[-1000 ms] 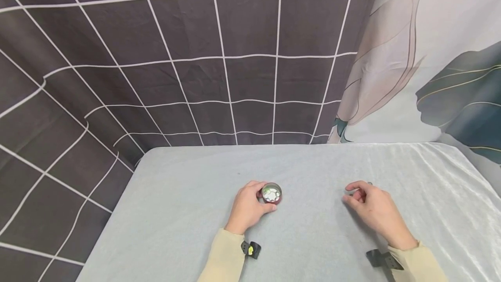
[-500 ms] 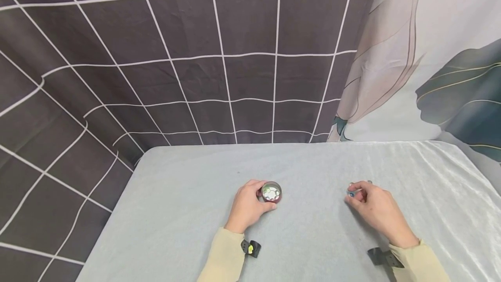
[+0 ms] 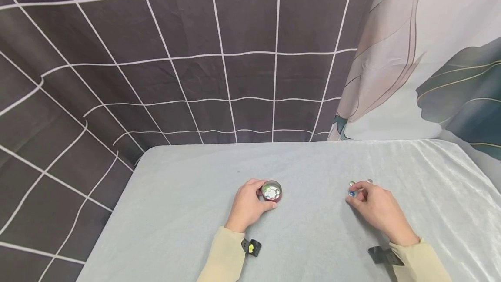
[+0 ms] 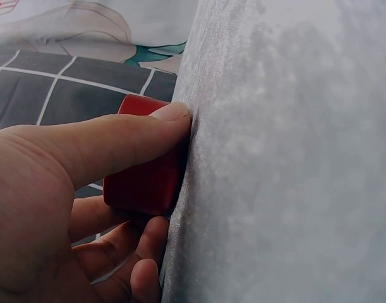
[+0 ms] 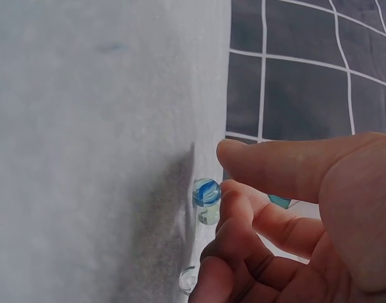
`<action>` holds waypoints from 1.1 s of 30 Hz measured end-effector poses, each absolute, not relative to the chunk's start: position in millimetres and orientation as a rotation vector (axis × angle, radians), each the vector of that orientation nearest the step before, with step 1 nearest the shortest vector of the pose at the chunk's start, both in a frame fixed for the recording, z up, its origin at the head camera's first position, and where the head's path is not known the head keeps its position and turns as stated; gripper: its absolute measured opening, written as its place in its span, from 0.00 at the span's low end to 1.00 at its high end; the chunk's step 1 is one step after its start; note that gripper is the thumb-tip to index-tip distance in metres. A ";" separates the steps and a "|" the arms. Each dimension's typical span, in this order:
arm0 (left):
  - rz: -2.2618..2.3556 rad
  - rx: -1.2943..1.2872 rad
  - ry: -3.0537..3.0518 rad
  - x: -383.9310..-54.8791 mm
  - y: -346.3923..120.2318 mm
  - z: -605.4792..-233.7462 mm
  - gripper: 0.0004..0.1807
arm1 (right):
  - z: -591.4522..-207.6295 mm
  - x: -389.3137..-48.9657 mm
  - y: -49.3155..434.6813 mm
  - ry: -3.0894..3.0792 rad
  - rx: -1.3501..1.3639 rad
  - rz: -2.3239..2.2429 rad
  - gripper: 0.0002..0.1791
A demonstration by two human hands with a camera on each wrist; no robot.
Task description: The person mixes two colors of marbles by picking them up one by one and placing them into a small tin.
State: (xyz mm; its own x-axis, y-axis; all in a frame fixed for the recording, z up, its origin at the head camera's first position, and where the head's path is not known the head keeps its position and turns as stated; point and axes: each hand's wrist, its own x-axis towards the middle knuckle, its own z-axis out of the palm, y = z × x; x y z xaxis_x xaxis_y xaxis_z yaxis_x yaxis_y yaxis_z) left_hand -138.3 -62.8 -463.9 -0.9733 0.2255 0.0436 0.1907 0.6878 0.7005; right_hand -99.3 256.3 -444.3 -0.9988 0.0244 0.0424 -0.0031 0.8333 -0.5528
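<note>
Step in hand: by the look of it, taking up the blue marble (image 5: 206,192) with the right grip (image 3: 375,209).
Blue marble: on the tabletop (image 3: 305,238), at the right, between the tips of thumb and forefinger or just beyond them.
Right grip: thumb and forefinger spread about the marble; the wrist view shows a gap at the thumb, so it does not look pinched.
Closing: bring both pads in level with the marble's middle; pressure above that line would likely squirt the round glass away.
Green marble (image 5: 208,216): just beyond the blue one on the far side; close gently here, since a nudge could set it rolling.
Clear marble (image 5: 188,279): farther off, past the knuckles; the curled lower fingers should clear it.
Red container (image 4: 139,189): well to the left, mouth up, with glassy shapes inside, probably marbles.
Left grip (image 3: 246,207): thumb and fingers pinching the container's wall; light, steady pressure should do.
Lift: straight up once the blue marble feels firm, clear of its neighbours before any sideways travel.
</note>
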 end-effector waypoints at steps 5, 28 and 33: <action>1.168 0.356 2.847 -138.6 -62.6 -463.9 0.31 | -444.7 -100.0 258.0 -2.977 -0.044 0.883 0.13; 1.175 0.361 2.849 -138.0 -63.5 -462.3 0.31 | -446.5 -101.4 253.5 -2.978 -0.058 0.729 0.10; 1.186 0.364 2.840 -138.2 -63.3 -461.8 0.30 | -446.8 -101.4 254.4 -2.975 -0.061 0.728 0.09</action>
State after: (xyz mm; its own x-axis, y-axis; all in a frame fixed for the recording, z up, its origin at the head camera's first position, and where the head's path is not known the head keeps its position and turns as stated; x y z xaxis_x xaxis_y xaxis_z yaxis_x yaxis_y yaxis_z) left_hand -138.2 -63.3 -461.8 -0.9716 0.2313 0.0506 0.1986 0.6799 0.7059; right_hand -101.4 254.4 -446.8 -0.9961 0.0573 0.0664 0.0202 0.8865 -0.4623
